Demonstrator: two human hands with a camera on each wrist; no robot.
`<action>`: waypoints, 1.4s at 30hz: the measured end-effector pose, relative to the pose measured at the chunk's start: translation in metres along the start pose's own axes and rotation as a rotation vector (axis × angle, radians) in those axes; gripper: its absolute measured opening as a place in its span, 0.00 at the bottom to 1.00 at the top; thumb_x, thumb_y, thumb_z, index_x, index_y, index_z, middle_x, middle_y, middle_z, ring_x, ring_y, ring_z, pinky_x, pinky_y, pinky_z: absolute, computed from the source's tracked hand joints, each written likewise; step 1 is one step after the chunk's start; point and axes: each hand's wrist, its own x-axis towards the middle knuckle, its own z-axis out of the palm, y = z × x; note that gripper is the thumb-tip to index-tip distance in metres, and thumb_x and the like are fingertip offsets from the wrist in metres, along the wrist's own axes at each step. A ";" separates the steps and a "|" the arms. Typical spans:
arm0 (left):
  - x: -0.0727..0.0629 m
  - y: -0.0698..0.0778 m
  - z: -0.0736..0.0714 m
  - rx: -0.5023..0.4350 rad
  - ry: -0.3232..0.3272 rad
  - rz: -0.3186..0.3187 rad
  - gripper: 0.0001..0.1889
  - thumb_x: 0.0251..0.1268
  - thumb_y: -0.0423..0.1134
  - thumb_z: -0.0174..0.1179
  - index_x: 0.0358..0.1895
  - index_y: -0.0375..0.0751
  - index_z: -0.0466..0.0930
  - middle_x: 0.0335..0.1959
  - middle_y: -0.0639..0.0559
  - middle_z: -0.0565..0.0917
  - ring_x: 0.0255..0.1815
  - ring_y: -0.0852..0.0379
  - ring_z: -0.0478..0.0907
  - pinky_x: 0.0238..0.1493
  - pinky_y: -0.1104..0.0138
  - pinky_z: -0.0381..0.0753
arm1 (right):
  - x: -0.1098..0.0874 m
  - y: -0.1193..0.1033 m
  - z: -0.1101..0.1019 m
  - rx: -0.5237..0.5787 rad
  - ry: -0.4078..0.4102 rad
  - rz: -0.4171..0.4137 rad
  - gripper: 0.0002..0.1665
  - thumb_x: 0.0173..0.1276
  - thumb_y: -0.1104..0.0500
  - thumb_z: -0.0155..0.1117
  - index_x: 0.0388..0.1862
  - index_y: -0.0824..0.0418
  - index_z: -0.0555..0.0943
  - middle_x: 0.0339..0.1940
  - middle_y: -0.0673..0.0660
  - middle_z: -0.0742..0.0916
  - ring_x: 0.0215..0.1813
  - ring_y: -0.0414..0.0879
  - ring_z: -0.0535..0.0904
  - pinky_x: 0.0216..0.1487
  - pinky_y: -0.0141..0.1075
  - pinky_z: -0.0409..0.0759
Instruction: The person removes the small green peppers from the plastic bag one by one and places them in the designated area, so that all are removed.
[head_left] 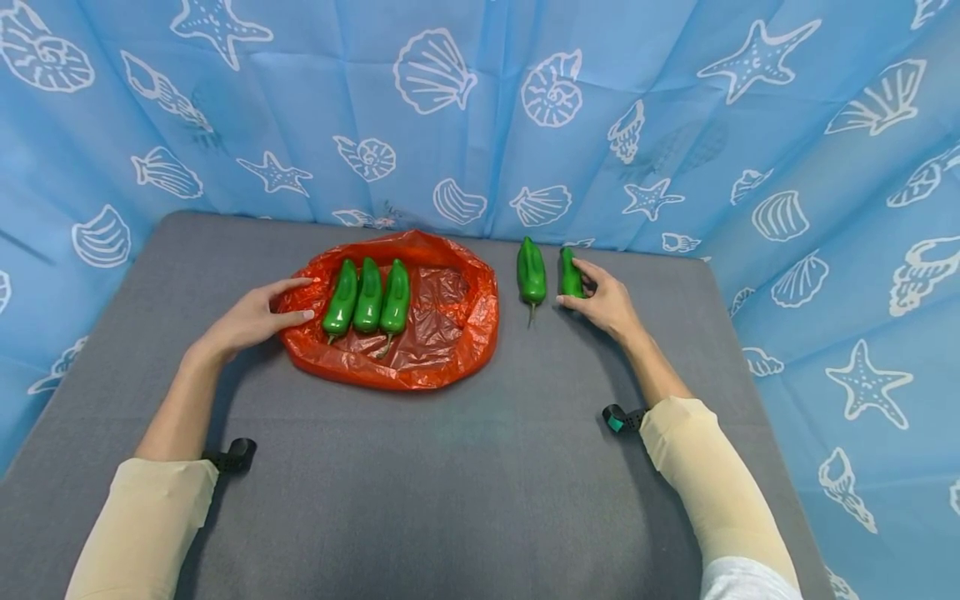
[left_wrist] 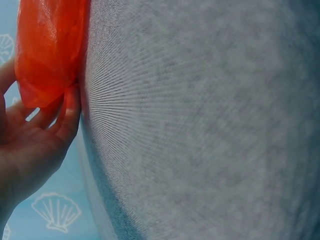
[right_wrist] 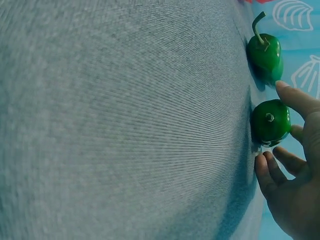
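Observation:
A red plastic bag (head_left: 468, 358), its rim rolled open, lies on the grey table with three green peppers (head_left: 368, 296) side by side in its left half. My left hand (head_left: 251, 318) holds the bag's left rim, thumb and index finger reaching over it, other fingers low against the outside in the left wrist view. Right of the bag lies a green pepper with a long stem (head_left: 532, 273). Beside it, my right hand (head_left: 606, 302) spreads around another green pepper (right_wrist: 270, 121). In the right wrist view the thumb stands off its side, with the fingers close by opposite.
The grey cloth-covered table (head_left: 450, 500) ends at a blue curtain (head_left: 300, 108) printed with white shells and starfish, just behind the bag and the loose peppers. A black strap (head_left: 624, 418) with a small device sits on each wrist.

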 end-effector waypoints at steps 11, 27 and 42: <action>0.000 0.000 0.001 0.001 0.003 0.001 0.41 0.72 0.54 0.58 0.80 0.42 0.50 0.78 0.28 0.47 0.76 0.27 0.43 0.70 0.34 0.49 | -0.005 -0.013 0.002 0.042 0.146 -0.087 0.40 0.61 0.58 0.76 0.71 0.62 0.72 0.71 0.63 0.74 0.67 0.62 0.72 0.63 0.54 0.73; 0.000 -0.001 0.001 0.002 0.008 -0.013 0.43 0.71 0.57 0.57 0.80 0.42 0.49 0.78 0.27 0.48 0.76 0.26 0.45 0.69 0.33 0.52 | -0.011 -0.045 0.009 0.049 0.180 -0.167 0.36 0.61 0.58 0.76 0.68 0.54 0.77 0.64 0.60 0.81 0.56 0.56 0.79 0.53 0.53 0.78; -0.001 -0.003 0.001 -0.014 0.013 0.019 0.41 0.73 0.53 0.58 0.80 0.42 0.49 0.77 0.27 0.49 0.76 0.27 0.47 0.69 0.34 0.51 | -0.009 -0.076 0.034 0.164 0.131 -0.265 0.34 0.60 0.60 0.76 0.67 0.57 0.77 0.60 0.61 0.84 0.47 0.58 0.82 0.46 0.53 0.80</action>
